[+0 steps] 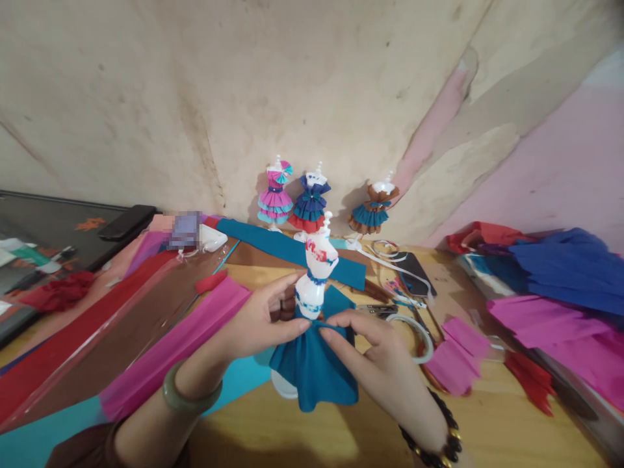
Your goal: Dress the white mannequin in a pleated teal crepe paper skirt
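Note:
A small white mannequin (312, 296) with red and blue marks stands upright in front of me on a white round base. Teal crepe paper (316, 370) hangs in folds around its lower part like a skirt. On the left side, my left hand (266, 315) curls round the mannequin, its thumb pressing the top edge of the teal paper. My right hand (377, 351) pinches that same top edge between thumb and forefinger at the right. More teal paper shows behind the mannequin.
Three dressed mannequins (275, 195) stand by the wall. Paper strips (175, 344) cover the left side. At the right lie a tape roll (422, 338), scissors (377, 309), a phone (416, 276), pink paper (458, 356) and a blue paper pile (575, 266).

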Motion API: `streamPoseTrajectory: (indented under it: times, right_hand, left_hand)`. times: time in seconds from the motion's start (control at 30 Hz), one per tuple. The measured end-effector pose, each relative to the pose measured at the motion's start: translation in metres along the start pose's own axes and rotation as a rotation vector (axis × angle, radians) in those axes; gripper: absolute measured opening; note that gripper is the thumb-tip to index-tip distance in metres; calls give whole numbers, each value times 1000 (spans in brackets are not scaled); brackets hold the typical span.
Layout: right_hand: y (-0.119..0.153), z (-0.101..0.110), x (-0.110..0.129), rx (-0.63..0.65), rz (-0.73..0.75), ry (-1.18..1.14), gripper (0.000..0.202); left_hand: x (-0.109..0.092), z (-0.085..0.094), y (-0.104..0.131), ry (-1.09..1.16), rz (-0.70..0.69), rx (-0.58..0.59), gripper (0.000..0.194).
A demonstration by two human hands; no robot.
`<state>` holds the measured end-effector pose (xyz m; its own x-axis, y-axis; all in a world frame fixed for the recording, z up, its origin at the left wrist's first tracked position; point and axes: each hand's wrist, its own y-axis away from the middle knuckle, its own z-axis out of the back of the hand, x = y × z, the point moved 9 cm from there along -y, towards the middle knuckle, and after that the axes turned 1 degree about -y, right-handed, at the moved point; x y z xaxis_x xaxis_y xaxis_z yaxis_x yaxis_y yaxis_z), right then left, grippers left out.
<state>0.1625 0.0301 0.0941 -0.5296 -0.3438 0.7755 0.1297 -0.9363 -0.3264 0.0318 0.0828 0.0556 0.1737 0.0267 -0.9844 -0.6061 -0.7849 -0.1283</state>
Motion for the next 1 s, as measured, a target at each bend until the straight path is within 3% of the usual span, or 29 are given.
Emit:
streamPoseTrajectory:
  times: [0.2,0.5,0.73,1.0]
  right_hand:
    - [3,-6,12,79,112,-70,10]
    - [-1,-2,10,8,77,-94,5]
    - [-1,-5,16,51,112,-133,10]
    - [-1,3,11,-78,44,-74,6]
  left_hand:
    - [0,2,1,-25,-3,-10,66]
    - [3,-2,-1,60,-8,57,72]
    - [-1,-4,-2,102,-34,43,72]
    - [0,-3,-1,110,-10,40,73]
